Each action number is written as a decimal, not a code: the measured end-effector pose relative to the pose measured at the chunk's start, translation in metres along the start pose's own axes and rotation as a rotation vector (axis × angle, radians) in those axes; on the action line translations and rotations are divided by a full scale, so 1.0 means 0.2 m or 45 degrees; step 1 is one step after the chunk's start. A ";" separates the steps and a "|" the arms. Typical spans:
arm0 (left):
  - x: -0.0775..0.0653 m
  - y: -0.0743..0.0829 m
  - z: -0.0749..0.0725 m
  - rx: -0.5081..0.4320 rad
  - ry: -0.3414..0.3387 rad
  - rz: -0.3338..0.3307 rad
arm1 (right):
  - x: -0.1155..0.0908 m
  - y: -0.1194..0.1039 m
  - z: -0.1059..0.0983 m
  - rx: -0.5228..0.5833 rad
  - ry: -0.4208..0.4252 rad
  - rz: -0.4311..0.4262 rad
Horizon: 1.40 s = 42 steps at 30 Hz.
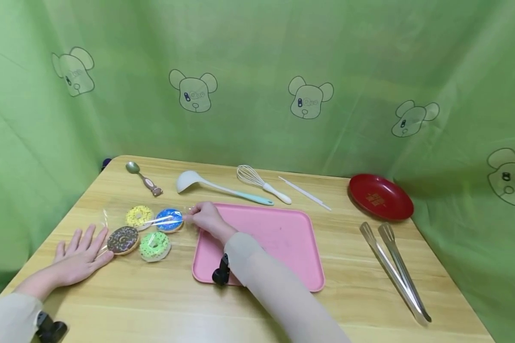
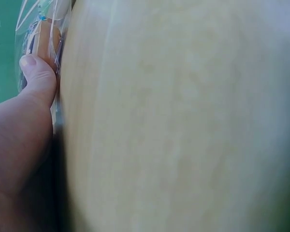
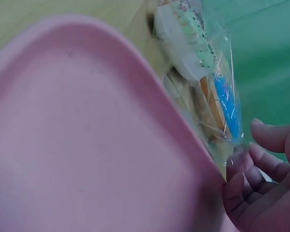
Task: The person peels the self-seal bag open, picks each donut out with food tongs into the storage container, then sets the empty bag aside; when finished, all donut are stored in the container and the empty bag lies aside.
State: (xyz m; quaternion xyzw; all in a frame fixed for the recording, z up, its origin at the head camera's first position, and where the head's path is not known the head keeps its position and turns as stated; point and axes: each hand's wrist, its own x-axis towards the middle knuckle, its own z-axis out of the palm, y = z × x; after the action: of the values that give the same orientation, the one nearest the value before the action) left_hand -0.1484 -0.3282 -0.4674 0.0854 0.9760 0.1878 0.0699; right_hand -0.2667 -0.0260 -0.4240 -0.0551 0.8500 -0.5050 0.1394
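Several toy doughnuts lie in clear plastic wrapping on the left of the table: a yellow one (image 1: 139, 216), a blue one (image 1: 169, 220), a green one (image 1: 155, 246) and a brown one (image 1: 123, 239). My left hand (image 1: 80, 255) lies flat with fingers spread at the wrapping's left end. Its thumb (image 2: 36, 77) touches beside a doughnut in the left wrist view. At the other end, my right hand (image 1: 210, 220) pinches the edge of the clear plastic wrapping (image 3: 236, 140) near the blue doughnut, over the pink tray's (image 1: 279, 238) left corner.
Behind lie a spoon (image 1: 143, 178), a ladle (image 1: 214, 186), a whisk (image 1: 263, 185) and a thin white stick (image 1: 304, 193). To the right are a red plate (image 1: 395, 202) and metal tongs (image 1: 395, 271). A green curtain (image 1: 257, 138) hangs around the table.
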 end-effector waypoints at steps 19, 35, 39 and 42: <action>0.02 0.02 -0.01 -0.002 -0.007 0.005 | 0.00 0.11 -0.09 0.317 -0.060 0.082; 0.01 0.00 -0.01 -0.010 -0.007 -0.011 | -0.01 0.17 -0.17 0.773 -0.145 0.294; 0.01 0.00 -0.01 -0.013 -0.001 -0.010 | -0.01 0.18 -0.20 0.771 -0.072 0.345; 0.00 0.00 -0.01 -0.045 -0.005 -0.015 | -0.02 0.20 -0.24 0.703 -0.084 0.331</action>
State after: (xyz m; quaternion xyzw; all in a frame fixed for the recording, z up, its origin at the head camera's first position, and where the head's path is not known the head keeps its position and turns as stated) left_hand -0.1494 -0.3291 -0.4649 0.0786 0.9729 0.2043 0.0744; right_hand -0.2746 0.0340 -0.4367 0.0778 0.6755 -0.6928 0.2402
